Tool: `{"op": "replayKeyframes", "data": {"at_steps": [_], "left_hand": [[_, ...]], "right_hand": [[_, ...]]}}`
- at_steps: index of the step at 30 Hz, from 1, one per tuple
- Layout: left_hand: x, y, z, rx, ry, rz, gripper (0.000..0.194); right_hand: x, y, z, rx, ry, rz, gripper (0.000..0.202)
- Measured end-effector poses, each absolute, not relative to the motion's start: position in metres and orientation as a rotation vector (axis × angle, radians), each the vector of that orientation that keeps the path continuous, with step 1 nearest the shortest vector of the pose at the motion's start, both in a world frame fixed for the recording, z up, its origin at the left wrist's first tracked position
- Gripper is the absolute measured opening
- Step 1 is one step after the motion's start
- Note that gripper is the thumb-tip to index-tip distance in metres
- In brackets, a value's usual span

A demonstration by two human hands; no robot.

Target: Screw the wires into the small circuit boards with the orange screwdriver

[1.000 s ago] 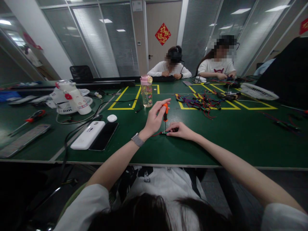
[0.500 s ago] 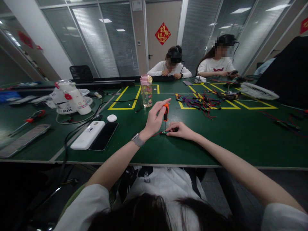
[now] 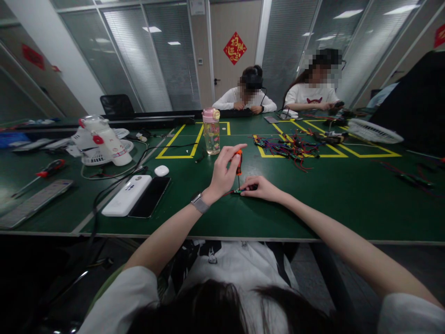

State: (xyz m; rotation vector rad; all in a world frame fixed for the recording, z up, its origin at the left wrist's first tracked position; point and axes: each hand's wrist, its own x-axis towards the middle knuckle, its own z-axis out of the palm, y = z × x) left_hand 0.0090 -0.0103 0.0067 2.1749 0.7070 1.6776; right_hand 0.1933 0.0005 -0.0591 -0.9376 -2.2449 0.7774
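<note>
My left hand is closed around the orange and black handle of a screwdriver, its index finger stretched over the top. The screwdriver stands upright, its thin shaft reaching down to a small green circuit board on the green table. My right hand pinches the board's right end between thumb and fingers, and a dark piece shows under the fingers. A red wire is partly visible at the board's left end.
A pink-lidded bottle stands beyond my left hand. Farther right lies a tangle of wired boards. At left are a white power bank, a phone and another screwdriver. Two people sit across the table.
My left fingers have shifted slightly around the screwdriver handle, covering more of it. My right hand and the board are nearly unmoved.
</note>
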Motion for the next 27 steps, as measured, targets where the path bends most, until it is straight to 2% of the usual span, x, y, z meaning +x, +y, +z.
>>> {"op": "replayKeyframes", "data": {"at_steps": [3,9,18,24,27], "left_hand": [[0.0095,-0.0108,0.006,2.14,0.623,1.62,0.032],[0.009,-0.0114,0.0078,2.229,0.726,1.817,0.018],[0.009,-0.0122,0.006,2.226,0.624,1.651,0.033],[0.0093,-0.0119,0.0092,2.251,0.727,1.839,0.014],[0.0087,-0.0116,0.0092,2.246,0.749,1.853,0.014]], "right_hand": [[0.1933,0.0004,-0.0591,-0.93,-2.243,0.775,0.035],[0.1937,0.0004,-0.0593,-0.937,-2.246,0.78,0.034],[0.1937,0.0004,-0.0583,-0.931,-2.248,0.78,0.036],[0.1933,-0.0001,-0.0583,-0.934,-2.242,0.79,0.036],[0.1937,-0.0002,-0.0583,-0.943,-2.24,0.806,0.036]]}}
